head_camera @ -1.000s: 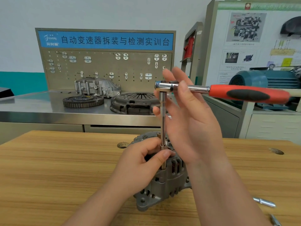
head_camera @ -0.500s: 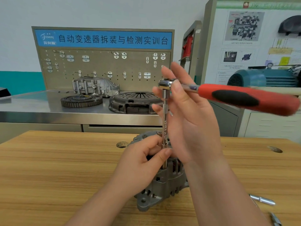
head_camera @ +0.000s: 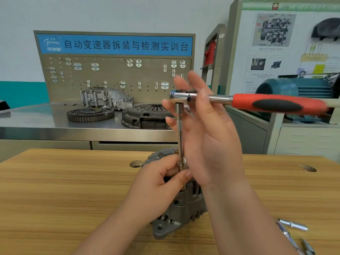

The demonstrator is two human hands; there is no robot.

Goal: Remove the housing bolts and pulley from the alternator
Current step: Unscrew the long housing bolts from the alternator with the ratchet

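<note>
A flywheel (head_camera: 90, 114) and clutch cover (head_camera: 145, 115) lay on the steel bench (head_camera: 36, 124) — behind them stood a pegboard (head_camera: 114, 78).

Head view: looks forward and down from just behind both hands, close above them.
Facing: past the hands, toward the pegboard (head_camera: 117, 78).

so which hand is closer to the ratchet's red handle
Right. The right hand is up at the ratchet head, fingers spread beside the red handle, not gripping it. The left hand is lower, pinching the extension bar just above the alternator.
</note>
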